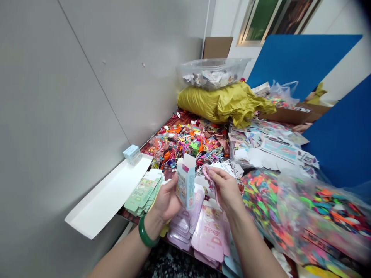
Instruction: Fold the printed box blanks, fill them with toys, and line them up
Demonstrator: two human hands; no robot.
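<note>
My left hand (165, 201), with a green bangle (147, 233) at the wrist, grips a small light-blue printed box (186, 184). The box stands upright with its top flaps raised, and something pink-red shows at its opening. To the right of the box, my right hand (224, 188) pinches a pink, ring-like item (206, 172) between thumb and fingers; its exact kind is unclear. Below the hands lie stacks of flattened purple cartons (180, 225) and pink cartons (211, 231). Flattened green cartons (144, 193) are left of my left hand.
A closed blue box (132, 154) rests on a long white tray (107, 197). Behind the hands spreads a pile of colourful trinkets (191, 141). A yellow sack (208, 102) carries a clear bin (214, 73). Clear bags of bright pieces (290, 208) fill the right.
</note>
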